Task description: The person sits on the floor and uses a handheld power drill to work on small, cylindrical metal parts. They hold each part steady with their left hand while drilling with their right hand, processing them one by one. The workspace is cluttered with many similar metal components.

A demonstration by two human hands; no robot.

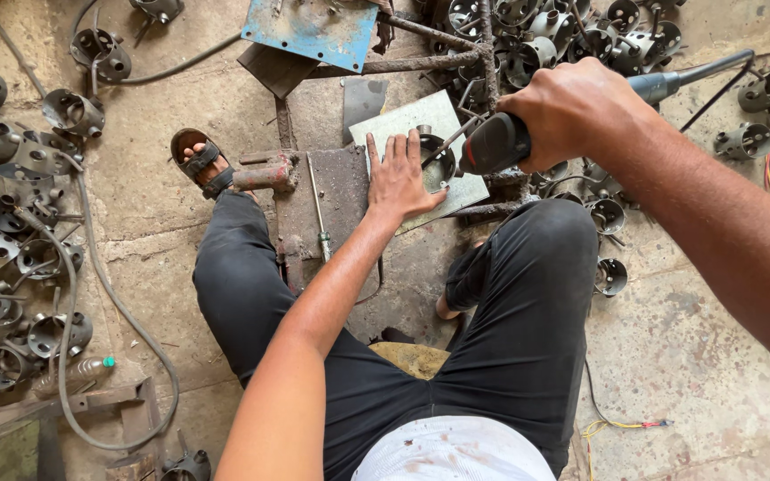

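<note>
My left hand [398,176] lies flat, fingers spread, on a pale metal plate [403,123] on the floor between my knees. A round grey metal cup part [437,160] sits on that plate just right of my fingers. My right hand [572,111] is closed around the dark body of a power tool [496,142], an angle grinder with a grey rear handle [683,78], held just above and to the right of the cup part. The tool's front end meets the part; its disc is hidden.
Piles of similar metal cup parts lie at the left [11,223] and top right [572,36]. A blue metal sheet [314,28] lies ahead. A screwdriver [318,214] rests on a dark plate. A grey hose [100,294], a plastic bottle [82,370] and wires [617,424] cross the concrete floor.
</note>
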